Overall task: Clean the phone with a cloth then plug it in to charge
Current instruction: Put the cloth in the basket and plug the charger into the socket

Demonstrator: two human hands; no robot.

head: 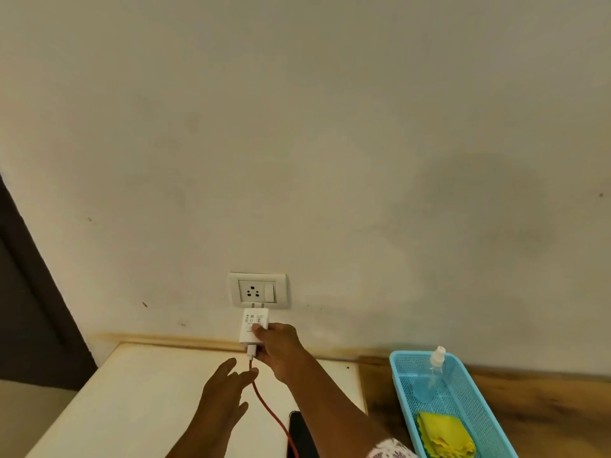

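My right hand [276,345] grips a white charger adapter [253,327] just below the white wall socket [258,290]. Its two pins point up at the socket plate and stay outside the holes. A red cable [269,408] runs from the adapter's lower end down across the table. My left hand [228,388] hovers over the table with its fingers stretched out, their tips at the cable. The black phone [299,434] lies on the table near the bottom edge, partly hidden by my right forearm.
A blue mesh basket [476,391] stands at the right on the wooden surface, holding a spray bottle [429,375] and a yellow cloth [443,436]. The cream table top [132,398] meets the wall. A dark panel [26,292] stands at the far left.
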